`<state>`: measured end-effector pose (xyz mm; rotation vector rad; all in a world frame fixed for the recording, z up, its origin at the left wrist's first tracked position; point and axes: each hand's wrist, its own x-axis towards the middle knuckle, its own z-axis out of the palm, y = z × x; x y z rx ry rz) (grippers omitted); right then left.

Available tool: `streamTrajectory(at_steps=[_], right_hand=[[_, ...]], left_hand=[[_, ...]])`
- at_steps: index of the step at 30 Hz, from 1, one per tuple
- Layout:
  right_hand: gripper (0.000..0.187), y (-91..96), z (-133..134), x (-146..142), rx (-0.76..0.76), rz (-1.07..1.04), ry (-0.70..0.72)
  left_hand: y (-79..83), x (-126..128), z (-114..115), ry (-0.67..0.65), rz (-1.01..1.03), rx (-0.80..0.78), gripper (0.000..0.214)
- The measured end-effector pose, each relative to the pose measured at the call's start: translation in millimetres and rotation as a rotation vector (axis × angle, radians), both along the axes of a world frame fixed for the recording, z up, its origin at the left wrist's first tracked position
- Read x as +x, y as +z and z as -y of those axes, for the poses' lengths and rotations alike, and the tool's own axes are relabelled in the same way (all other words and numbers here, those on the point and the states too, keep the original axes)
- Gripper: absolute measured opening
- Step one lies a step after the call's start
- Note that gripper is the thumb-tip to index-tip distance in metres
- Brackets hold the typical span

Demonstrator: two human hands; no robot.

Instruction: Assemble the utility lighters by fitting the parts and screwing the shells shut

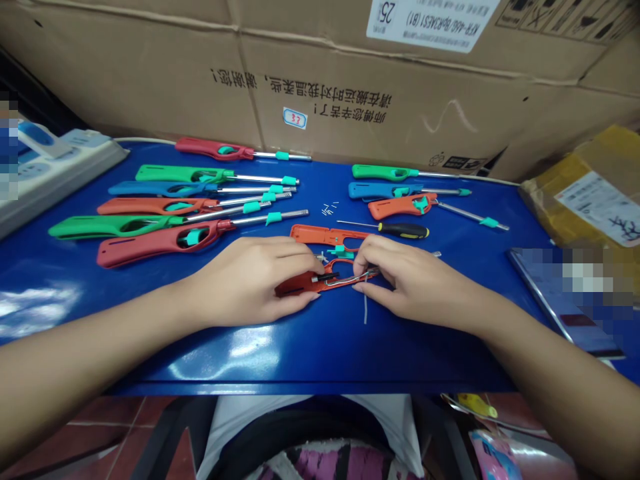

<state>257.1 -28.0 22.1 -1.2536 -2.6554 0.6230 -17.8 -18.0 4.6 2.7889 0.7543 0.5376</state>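
Note:
Both my hands rest on the blue table (310, 347) around an opened orange-red lighter shell (305, 280). My left hand (255, 280) wraps its handle end, fingers closed on it. My right hand (405, 277) pinches the metal tube and wire parts at the shell's front end (350, 275). The other orange half shell (325, 235) lies just behind, with a teal trigger piece (341, 252) beside it. A black-handled screwdriver (400, 230) lies behind my right hand. Small screws (329, 209) are scattered further back.
Several assembled long-nosed lighters in red, green, blue and orange lie at the back left (165, 207), and three more at the back right (400, 190). Cardboard boxes (350, 80) wall the back. A white device (55, 167) sits far left, a blurred tablet (565, 293) right.

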Motion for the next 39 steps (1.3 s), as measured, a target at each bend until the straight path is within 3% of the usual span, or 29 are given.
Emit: streamTrajectory(at_steps=[13, 22, 39], right_hand=[[0.007, -3.4, -3.1, 0.2, -0.006, -0.064, -0.005], [0.018, -4.8, -3.9, 1.5, -0.018, -0.103, 0.091], [0.012, -1.4, -1.5, 0.8, -0.025, -0.073, 0.056]], left_hand=[[-1.0, 0.2, 0.4, -0.014, -0.001, -0.004, 0.02], [0.2, 1.0, 1.1, -0.026, 0.011, -0.037, 0.016], [-2.1, 3.0, -0.5, -0.045, 0.026, -0.051, 0.016]])
